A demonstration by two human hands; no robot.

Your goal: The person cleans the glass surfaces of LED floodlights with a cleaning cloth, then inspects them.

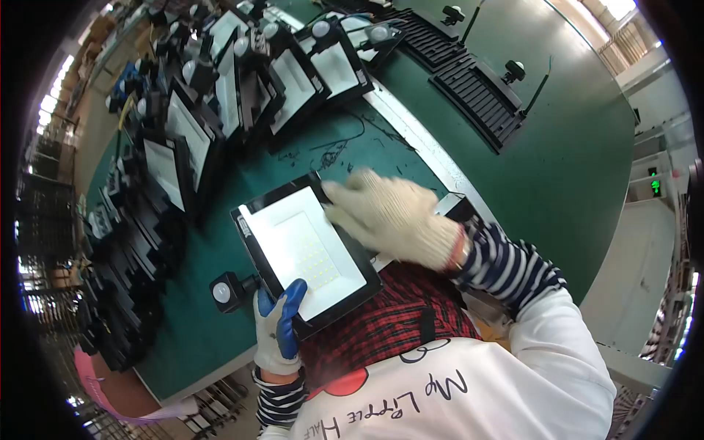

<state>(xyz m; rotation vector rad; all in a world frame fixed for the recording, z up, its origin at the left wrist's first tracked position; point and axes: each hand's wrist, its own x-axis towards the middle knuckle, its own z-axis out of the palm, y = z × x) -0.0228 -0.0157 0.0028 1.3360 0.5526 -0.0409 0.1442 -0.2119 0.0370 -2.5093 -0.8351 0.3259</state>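
My left hand (280, 328), in a white glove with blue-coated fingers, grips the lower edge of a floodlight (315, 253), thumb over its front. The floodlight has a black frame and a bright white panel with rows of small LEDs. A black sensor head (227, 292) with a white dome sticks out from its left side. My right hand (392, 216), in a cream knit glove, lies over the upper right edge of the frame. Its fingers are smeared by motion and partly overlap the frame.
Many similar floodlights (187, 139) with sensor heads stand crowded on the green table (213, 352) at left and far side. Black scraps (330, 154) lie behind my hands. A pale metal strip (418, 132) borders a second green surface, where finned black housings (477, 103) lie.
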